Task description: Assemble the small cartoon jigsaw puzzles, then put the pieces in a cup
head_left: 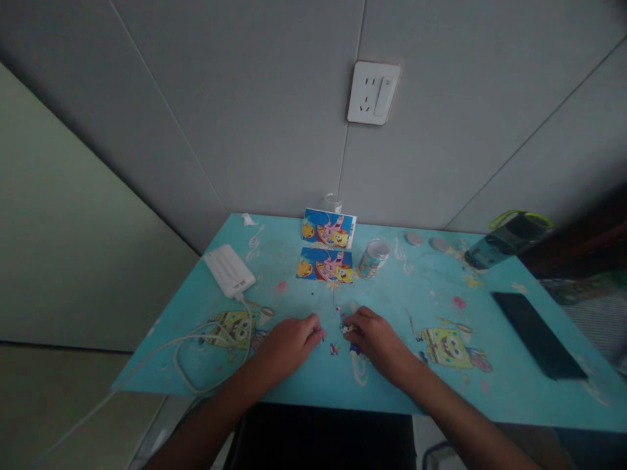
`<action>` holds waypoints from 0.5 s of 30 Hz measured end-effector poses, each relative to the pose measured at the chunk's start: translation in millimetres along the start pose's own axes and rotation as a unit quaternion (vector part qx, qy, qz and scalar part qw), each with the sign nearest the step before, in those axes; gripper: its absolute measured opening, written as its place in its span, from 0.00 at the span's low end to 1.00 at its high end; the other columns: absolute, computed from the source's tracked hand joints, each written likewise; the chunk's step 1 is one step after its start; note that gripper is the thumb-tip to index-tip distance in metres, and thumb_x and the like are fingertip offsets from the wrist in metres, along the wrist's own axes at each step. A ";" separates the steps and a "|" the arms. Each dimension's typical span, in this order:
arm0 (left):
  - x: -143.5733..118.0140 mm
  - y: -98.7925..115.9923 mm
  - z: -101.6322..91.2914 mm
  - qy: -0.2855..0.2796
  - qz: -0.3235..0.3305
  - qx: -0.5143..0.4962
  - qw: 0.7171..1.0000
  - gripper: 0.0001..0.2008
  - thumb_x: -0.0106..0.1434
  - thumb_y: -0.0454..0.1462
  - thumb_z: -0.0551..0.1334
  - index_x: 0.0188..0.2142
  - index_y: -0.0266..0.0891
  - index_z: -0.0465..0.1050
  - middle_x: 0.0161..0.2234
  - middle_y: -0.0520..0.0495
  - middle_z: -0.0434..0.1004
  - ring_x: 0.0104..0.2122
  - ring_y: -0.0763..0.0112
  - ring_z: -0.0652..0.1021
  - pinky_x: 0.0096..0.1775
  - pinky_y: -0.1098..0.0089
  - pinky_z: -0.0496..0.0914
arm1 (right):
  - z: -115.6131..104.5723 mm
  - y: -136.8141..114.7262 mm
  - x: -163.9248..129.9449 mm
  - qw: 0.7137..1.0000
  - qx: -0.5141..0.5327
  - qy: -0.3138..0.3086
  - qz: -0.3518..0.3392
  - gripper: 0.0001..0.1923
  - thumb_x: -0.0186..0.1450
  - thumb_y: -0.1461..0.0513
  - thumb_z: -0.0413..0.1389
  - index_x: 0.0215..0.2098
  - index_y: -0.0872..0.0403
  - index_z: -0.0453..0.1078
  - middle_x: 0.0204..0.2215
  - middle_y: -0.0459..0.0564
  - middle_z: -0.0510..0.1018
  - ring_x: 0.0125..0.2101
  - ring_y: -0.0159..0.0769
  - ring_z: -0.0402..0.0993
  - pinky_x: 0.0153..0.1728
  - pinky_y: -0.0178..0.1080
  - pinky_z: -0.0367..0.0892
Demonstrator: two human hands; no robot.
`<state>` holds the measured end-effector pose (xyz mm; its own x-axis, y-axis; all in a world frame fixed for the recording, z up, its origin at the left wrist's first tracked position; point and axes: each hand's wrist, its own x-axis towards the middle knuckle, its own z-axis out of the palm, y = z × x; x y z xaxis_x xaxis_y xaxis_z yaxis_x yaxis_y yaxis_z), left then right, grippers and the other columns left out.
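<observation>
- Head view: my left hand (289, 343) rests palm down on the blue bench (490, 405), fingers curled together, holding nothing that I can see.
- My right hand (375, 339) pinches a tiny puzzle piece (347, 328) at its fingertips; more loose pieces (334, 350) lie between my hands.
- I judge these pieces light, thin and easy to lose, best taken by the edges.
- A picture card (324, 264) lies further back.

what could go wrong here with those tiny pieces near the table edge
1. The small puzzle pieces lie loose between the left hand and right hand, close to the near table edge; a sweep of a wrist could push one off.
2. The white cable loops from the power bank over the edge beside the left forearm; snagging it might drag the bank.
3. The small can stands just behind the work area and could tip if bumped.
</observation>
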<state>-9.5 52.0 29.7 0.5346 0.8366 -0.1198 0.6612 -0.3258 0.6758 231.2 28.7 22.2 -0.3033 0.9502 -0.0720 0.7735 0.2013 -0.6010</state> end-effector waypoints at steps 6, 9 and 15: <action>-0.6 -4.9 10.9 -0.017 0.002 0.073 0.997 0.08 0.68 0.45 0.60 0.40 0.45 0.74 0.32 0.47 0.78 0.32 0.59 0.78 0.37 0.65 0.65 | -1.7 3.7 2.5 1.000 0.023 0.005 0.008 0.06 0.64 0.67 0.61 0.40 0.53 0.73 0.42 0.51 0.73 0.40 0.37 0.75 0.45 0.38 0.69; 2.1 -4.2 12.2 -0.017 0.000 0.103 0.995 0.08 0.68 0.45 0.61 0.42 0.46 0.73 0.33 0.47 0.78 0.32 0.59 0.78 0.37 0.65 0.65 | -3.4 4.0 3.4 0.999 0.041 -0.001 -0.005 0.04 0.64 0.67 0.61 0.38 0.53 0.73 0.39 0.49 0.75 0.39 0.37 0.75 0.43 0.37 0.69; 6.5 1.7 12.3 -0.011 -0.021 0.150 0.988 0.11 0.69 0.46 0.60 0.44 0.44 0.72 0.33 0.45 0.79 0.32 0.57 0.80 0.38 0.63 0.67 | -4.5 4.0 20.2 0.998 0.046 0.023 -0.028 0.16 0.66 0.66 0.61 0.53 0.53 0.72 0.43 0.52 0.79 0.43 0.39 0.76 0.47 0.38 0.68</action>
<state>1.5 51.4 21.1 0.5118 0.8438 -0.1614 0.8083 -0.4093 0.4233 230.7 49.8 21.9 -0.3171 0.9484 -0.0009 0.7009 0.2337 -0.6739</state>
